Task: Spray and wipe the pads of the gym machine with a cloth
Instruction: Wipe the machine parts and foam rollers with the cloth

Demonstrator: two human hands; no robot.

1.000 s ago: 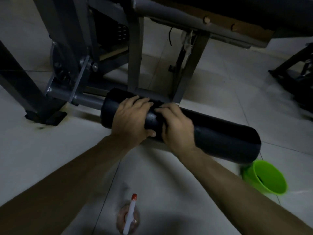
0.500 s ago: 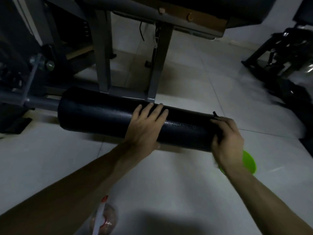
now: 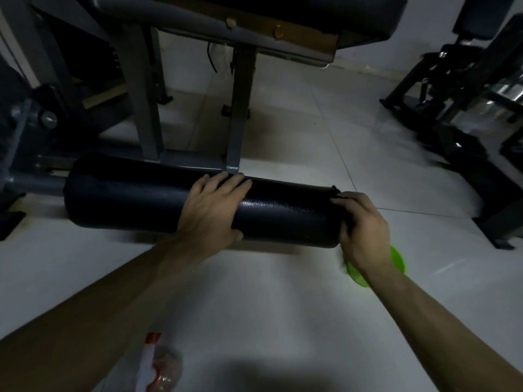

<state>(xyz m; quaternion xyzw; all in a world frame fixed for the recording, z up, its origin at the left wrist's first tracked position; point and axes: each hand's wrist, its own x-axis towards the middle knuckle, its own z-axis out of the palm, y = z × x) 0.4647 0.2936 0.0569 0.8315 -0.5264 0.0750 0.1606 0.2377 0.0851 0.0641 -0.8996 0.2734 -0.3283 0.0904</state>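
1. Roller pad (image 3: 127,199) sits low, just above the floor; left hand (image 3: 212,213) presses flat on it, fingers straight.
2. Right hand (image 3: 365,233) curls round the pad's right end, gripping a dark cloth (image 3: 335,192).
3. Spray bottle (image 3: 158,363) lies on the floor, so spraying is probably done. The wipe is at the pad's end; the bench pad above is likely still to do.

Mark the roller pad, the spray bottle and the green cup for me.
roller pad (image 3: 127,202): head view, bare black surface toward its bar-mounted end.
spray bottle (image 3: 162,369): head view, its blurred clear body on the floor.
green cup (image 3: 397,260): head view, visible part of its rim.
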